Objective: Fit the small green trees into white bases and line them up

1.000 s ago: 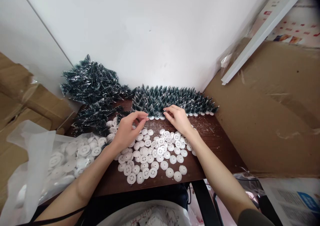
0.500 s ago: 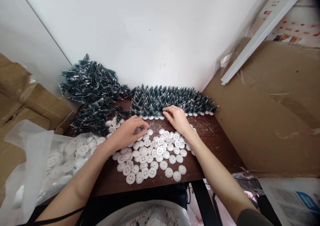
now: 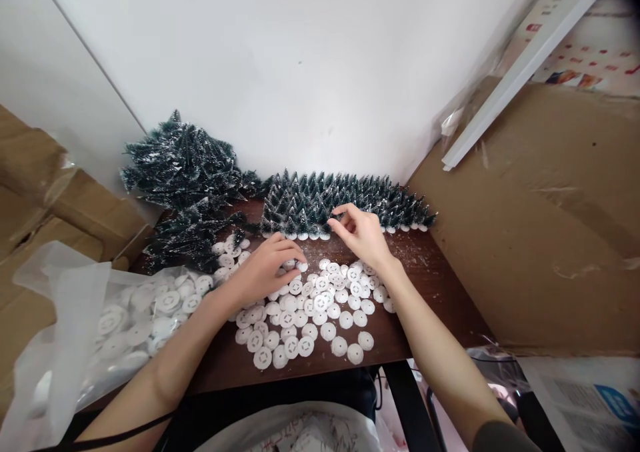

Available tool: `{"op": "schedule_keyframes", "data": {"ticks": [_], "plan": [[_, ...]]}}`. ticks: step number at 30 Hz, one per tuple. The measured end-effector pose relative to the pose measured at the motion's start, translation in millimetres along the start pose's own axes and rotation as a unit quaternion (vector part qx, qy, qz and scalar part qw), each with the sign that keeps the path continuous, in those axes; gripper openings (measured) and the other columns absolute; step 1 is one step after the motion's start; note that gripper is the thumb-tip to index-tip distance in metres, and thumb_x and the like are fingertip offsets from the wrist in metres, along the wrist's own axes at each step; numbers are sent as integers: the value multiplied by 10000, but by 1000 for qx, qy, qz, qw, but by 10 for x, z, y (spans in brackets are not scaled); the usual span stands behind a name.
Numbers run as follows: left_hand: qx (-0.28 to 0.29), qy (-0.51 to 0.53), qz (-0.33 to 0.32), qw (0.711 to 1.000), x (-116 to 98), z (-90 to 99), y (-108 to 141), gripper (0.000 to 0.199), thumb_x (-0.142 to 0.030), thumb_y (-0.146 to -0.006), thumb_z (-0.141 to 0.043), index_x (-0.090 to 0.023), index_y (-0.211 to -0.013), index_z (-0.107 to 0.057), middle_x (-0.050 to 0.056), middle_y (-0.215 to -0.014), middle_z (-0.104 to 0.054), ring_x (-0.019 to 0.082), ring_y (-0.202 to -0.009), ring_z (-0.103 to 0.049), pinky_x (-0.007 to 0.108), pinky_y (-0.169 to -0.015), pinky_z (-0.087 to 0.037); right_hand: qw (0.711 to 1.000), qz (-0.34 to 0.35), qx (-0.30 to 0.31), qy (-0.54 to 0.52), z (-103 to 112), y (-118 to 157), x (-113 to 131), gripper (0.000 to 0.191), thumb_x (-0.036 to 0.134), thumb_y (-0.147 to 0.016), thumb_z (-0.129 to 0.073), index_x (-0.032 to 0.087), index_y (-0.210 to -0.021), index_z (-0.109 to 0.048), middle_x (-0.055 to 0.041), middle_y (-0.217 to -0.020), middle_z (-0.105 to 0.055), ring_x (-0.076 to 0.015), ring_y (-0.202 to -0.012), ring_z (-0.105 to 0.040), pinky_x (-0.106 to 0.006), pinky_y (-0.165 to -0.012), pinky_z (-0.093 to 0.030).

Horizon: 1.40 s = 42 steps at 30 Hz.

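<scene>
My left hand (image 3: 270,269) hovers low over white round discs (image 3: 320,302) spread on the dark brown table. Its thumb and fingers are apart, on either side of one small white disc (image 3: 302,266); that disc sits where it was. My right hand (image 3: 363,235) is at the front edge of a block of standing miniature snowy trees (image 3: 300,205). Its thumb and index finger are parted, with dark green tree bristles showing at the gap. White bases show under the front row of trees.
Loose miniature trees (image 3: 185,165) are heaped at the back left. A clear plastic bag (image 3: 135,319) of white discs lies at the left, beside a cardboard box (image 3: 65,205). A large cardboard sheet (image 3: 545,232) stands right of the table (image 3: 430,299). A white wall (image 3: 320,72) rises behind.
My right hand has drawn slightly right and its fingers have parted from the front tree row. My left hand has shifted slightly right, its fingertips now around a small disc.
</scene>
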<state>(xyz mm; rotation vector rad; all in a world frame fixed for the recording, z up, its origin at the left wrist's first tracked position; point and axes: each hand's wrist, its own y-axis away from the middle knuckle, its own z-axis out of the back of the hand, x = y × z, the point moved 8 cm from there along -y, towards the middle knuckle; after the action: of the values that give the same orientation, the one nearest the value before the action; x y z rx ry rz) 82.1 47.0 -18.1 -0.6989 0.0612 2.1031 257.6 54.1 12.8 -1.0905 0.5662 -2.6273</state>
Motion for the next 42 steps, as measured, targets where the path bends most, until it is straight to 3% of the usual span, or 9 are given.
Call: {"op": "schedule_keyframes", "data": {"ticks": [2,4,7,11,15,25,37,42], "plan": [[-1,-2,-1,1000,-18,-13,-5,160,-287,-897,-580,-235,-1001,-690,50,-1052,-679,246,-1025,-506,399,-852,-468,999,19,28,-3,6,7,59,197,325,-942,-567,166,-884,-669,-7,-677,-650,-124,-573,-565,-277,-599,-461],[-4,-3,1,1000,-21,-27,-9,152,-282,-898,-577,-227,-986,-688,50,-1034,-680,247,-1015,-503,397,-840,-466,994,40,103,-5,-93,28,106,232,319,-934,-575,173,-774,-660,-3,-666,-651,-114,-565,-557,-267,-580,-444],[-7,-1,2,1000,-19,-45,-16,156,-276,-898,-571,-230,-994,-686,49,-1019,-676,246,-998,-503,393,-830,-462,977,60,202,9,-277,87,132,211,318,-900,-626,176,-749,-667,-2,-688,-660,-112,-584,-562,-262,-570,-420],[-5,4,7,1000,-32,-67,-27,167,-245,-893,-536,-219,-976,-679,59,-1007,-671,244,-985,-506,403,-846,-454,963,79,257,33,-434,145,140,183,342,-815,-735,177,-760,-679,1,-711,-653,-121,-621,-555,-260,-568,-383],[-10,22,2,1000,-85,-71,-37,179,-174,-861,-497,-203,-892,-671,67,-970,-666,241,-958,-511,398,-838,-453,959,86,263,59,-475,162,144,150,296,-755,-775,192,-765,-669,16,-725,-621,-131,-657,-521,-253,-573,-344],[4,19,7,1000,-128,-38,-42,181,-176,-840,-504,-213,-934,-654,63,-986,-626,246,-971,-510,386,-827,-464,957,72,280,30,-537,194,148,150,192,-779,-699,186,-928,-680,3,-852,-596,-124,-703,-520,-245,-629,-372],[-14,54,-7,998,-133,-47,-17,165,-91,-845,-468,-203,-916,-568,31,-924,-566,162,-795,-561,290,-718,-457,959,74,270,-45,-581,206,249,156,76,-791,-668,178,-903,-628,-11,-935,-491,-114,-706,-480,-234,-627,-398],[-27,43,-5,999,-155,-11,-27,196,-102,-848,-459,-206,-960,-583,33,-923,-576,164,-797,-554,278,-679,-449,959,78,268,-58,-606,199,247,154,118,-767,-737,167,-859,-624,18,-834,-491,-110,-684,-479,-227,-598,-395]]}}
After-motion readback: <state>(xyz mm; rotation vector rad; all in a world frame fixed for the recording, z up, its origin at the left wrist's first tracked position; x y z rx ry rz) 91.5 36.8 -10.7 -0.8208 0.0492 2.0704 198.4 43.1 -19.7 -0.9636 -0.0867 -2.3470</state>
